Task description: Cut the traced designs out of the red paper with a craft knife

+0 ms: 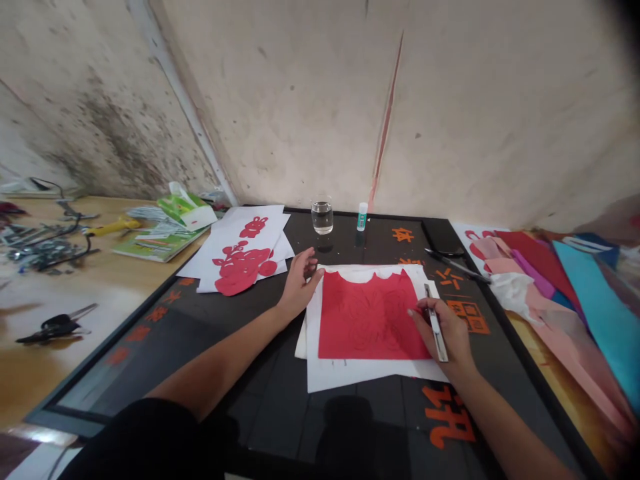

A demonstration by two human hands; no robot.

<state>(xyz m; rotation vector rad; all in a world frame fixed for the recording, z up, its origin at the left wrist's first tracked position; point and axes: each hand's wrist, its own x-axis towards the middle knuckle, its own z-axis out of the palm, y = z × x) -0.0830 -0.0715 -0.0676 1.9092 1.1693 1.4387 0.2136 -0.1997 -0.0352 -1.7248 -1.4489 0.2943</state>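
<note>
A red paper sheet (367, 319) with a faint drawn pattern lies on white paper (350, 373) on a black cutting mat (280, 400). My right hand (443, 330) is closed round a slim silver craft knife (435, 323), its tip at the red sheet's right edge. My left hand (299, 280) rests with fingers spread on the upper left corner of the white paper, holding it flat.
Finished red paper cutouts (243, 267) lie on white sheets at the mat's back left. A glass of water (322, 217) and a glue stick (362, 217) stand at the back. Coloured paper (565, 293) is stacked right. Scissors (57, 325) and clutter sit on the wooden table left.
</note>
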